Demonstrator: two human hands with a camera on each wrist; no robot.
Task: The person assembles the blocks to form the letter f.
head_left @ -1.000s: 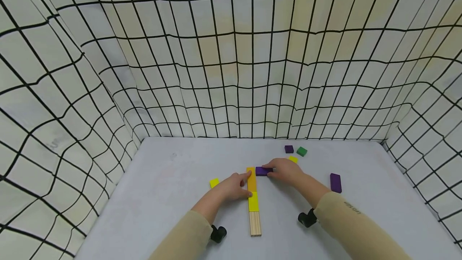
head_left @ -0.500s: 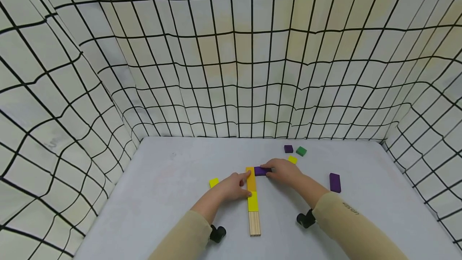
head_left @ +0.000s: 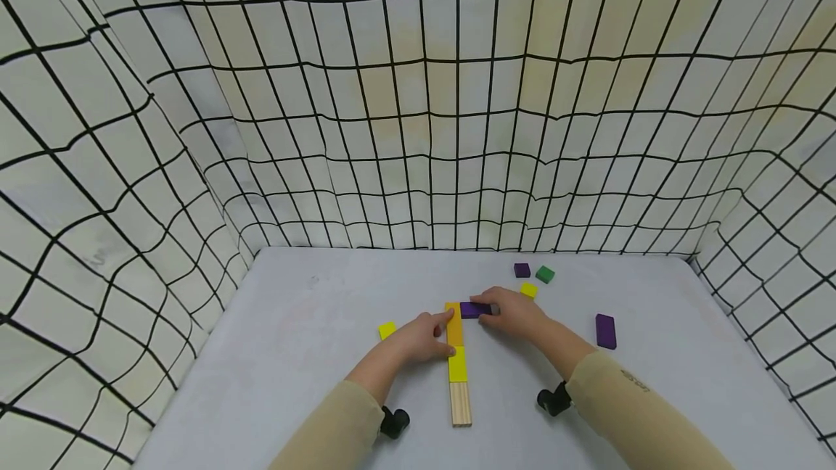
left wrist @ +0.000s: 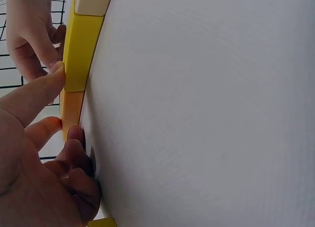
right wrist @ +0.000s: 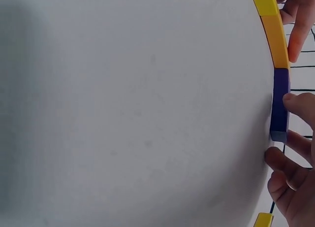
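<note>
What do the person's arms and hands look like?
The left hand and right hand are ungloved. Left sleeve and right sleeve are tan; the right one bears dark lettering, too small to read. A rounded black device sits by the left cuff, a similar black device by the right.

Wht tabletop (head_left: 294, 325) w/ blk grid netting (head_left: 458, 60) over pale walls (head_left: 472, 136) at L, R & back.

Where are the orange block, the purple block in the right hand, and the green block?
orange block (head_left: 456, 328): head view, middle of its top face
held purple block (head_left: 472, 310): head view, top face beside the fingers (head_left: 484, 299)
green block (head_left: 545, 274): head view, middle of its upper face
</note>
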